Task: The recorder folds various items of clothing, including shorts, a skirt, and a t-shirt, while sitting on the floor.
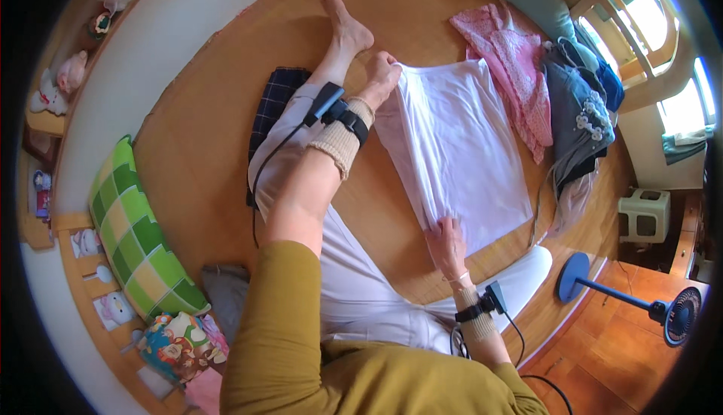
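A white garment [471, 147], perhaps a shirt, lies spread on the brown mat between my legs. My left hand [382, 77] is closed on its far left corner, beside my bare foot. Lower down, my right hand [447, 243] grips the near edge with the fingers bent over the cloth. Soft folds run along the left side of the garment between the two hands. Each wrist wears a beige knitted cuff with a black strap and a small dark device, and a cable hangs from each.
To the right lie a pink patterned garment [512, 61] and a grey-blue clothing pile [576, 106]. A dark checked cloth [280, 99] sits beside my left leg. At left is a green checked pillow [147, 234]. A blue fan [655, 311] and pale stool [644, 215] stand on the floor.
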Demonstrator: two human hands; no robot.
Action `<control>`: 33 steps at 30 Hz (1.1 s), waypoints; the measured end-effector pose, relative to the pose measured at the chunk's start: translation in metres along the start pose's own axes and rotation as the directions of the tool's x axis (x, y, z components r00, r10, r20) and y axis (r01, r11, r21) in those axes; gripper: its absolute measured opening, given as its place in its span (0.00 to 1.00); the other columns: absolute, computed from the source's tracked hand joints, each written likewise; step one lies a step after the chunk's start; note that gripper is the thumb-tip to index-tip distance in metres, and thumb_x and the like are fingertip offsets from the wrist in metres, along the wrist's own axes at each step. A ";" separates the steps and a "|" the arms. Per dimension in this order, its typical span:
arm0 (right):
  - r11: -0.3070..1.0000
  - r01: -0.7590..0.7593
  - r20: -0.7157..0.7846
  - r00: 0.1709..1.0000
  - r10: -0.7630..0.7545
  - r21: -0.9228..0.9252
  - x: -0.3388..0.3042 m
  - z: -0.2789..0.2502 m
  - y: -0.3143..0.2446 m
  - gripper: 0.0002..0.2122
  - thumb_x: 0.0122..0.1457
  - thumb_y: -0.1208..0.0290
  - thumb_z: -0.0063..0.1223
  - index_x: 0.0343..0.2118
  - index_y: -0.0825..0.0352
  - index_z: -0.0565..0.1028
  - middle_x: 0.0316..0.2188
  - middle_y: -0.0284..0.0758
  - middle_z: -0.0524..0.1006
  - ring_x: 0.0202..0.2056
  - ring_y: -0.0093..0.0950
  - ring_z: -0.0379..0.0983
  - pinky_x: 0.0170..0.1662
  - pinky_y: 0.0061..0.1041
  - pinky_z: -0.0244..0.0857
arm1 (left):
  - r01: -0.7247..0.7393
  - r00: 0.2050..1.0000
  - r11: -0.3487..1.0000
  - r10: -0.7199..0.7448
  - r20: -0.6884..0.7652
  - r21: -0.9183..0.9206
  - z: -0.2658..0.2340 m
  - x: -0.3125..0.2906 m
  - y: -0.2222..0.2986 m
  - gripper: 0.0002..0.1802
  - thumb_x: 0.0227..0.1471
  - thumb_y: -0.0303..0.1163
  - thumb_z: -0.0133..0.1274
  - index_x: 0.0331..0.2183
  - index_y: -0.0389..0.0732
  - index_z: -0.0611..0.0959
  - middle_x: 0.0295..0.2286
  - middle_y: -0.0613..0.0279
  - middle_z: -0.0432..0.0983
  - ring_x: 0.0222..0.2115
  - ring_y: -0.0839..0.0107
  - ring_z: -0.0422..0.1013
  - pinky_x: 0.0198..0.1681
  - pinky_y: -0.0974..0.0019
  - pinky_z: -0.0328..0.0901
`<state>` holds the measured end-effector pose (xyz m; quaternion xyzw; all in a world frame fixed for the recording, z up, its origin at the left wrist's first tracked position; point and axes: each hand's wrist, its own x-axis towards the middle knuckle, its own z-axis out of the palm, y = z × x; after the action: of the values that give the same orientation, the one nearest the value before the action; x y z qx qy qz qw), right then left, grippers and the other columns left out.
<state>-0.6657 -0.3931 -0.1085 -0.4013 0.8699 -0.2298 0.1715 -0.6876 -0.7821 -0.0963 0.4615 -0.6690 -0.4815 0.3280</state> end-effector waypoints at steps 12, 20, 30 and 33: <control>0.987 0.080 -0.032 0.997 -0.076 0.142 -0.010 -0.026 0.009 0.08 0.48 0.78 0.49 0.33 0.67 0.69 0.28 0.43 0.68 0.29 0.44 0.67 0.31 0.37 0.62 | -0.011 0.996 0.996 0.003 0.094 0.091 -0.011 0.003 0.011 0.06 0.41 0.26 0.53 0.25 0.33 0.77 0.21 0.59 0.73 0.26 0.71 0.70 0.27 0.68 0.64; 0.965 0.260 0.118 0.958 -0.262 0.027 -0.034 -0.006 0.006 0.12 0.46 0.79 0.50 0.37 0.66 0.68 0.32 0.42 0.67 0.34 0.43 0.66 0.36 0.38 0.63 | -0.003 1.000 0.953 -0.004 0.023 0.304 -0.044 -0.006 -0.094 0.05 0.37 0.26 0.51 0.22 0.35 0.78 0.22 0.52 0.75 0.25 0.64 0.71 0.28 0.63 0.64; 0.975 0.218 0.017 0.976 -0.219 0.031 0.020 -0.050 -0.004 0.18 0.47 0.74 0.54 0.43 0.68 0.67 0.41 0.43 0.68 0.40 0.42 0.66 0.41 0.36 0.62 | -0.618 0.761 0.567 0.607 0.231 0.545 0.018 -0.057 -0.014 0.25 0.43 0.32 0.49 0.46 0.34 0.67 0.46 0.46 0.61 0.47 0.51 0.60 0.49 0.53 0.56; 0.946 0.303 -0.134 0.939 -0.317 -0.114 0.078 -0.057 -0.006 0.21 0.47 0.73 0.54 0.47 0.67 0.65 0.48 0.42 0.65 0.47 0.40 0.63 0.48 0.36 0.59 | -0.830 0.558 0.422 0.643 0.525 0.365 0.079 -0.090 -0.008 0.33 0.47 0.36 0.47 0.54 0.36 0.61 0.55 0.50 0.53 0.56 0.53 0.51 0.56 0.51 0.49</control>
<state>-0.7378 -0.4422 -0.0669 -0.5222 0.8160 -0.2432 0.0486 -0.7222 -0.6723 -0.1288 0.1105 -0.9560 -0.1221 0.2428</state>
